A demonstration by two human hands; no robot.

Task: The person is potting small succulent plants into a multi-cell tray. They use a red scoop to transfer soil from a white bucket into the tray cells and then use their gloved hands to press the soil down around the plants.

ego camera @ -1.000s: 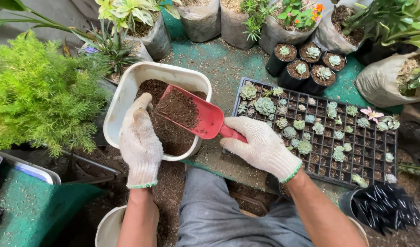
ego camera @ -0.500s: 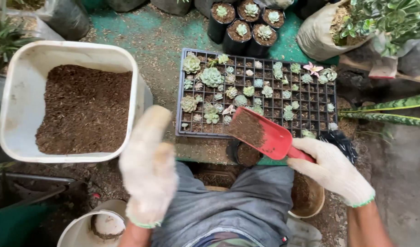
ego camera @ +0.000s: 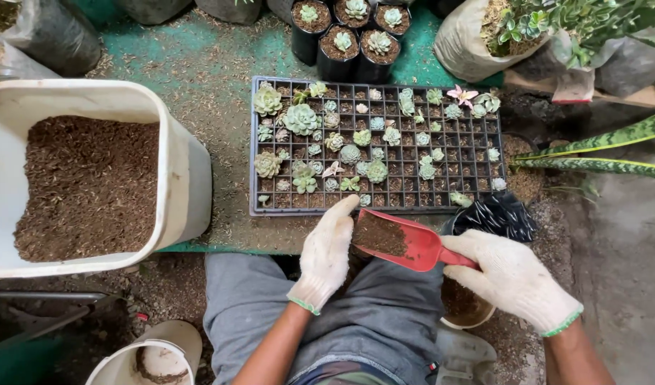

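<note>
Red plastic scoop (ego camera: 406, 244), low centre of the frame over the lap, looks light and stiff but its loose soil spills easily, so the right hand (ego camera: 511, 278) clamps its handle while the left hand (ego camera: 329, 251) lies open against its front edge.

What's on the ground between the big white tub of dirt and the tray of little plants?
In the head view, only green matting scattered with loose soil lies between tub and tray.

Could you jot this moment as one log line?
right hand: holds red scoop of soil | left hand: steadies scoop's front | seedling tray of succulents ahead | white soil tub left
</note>
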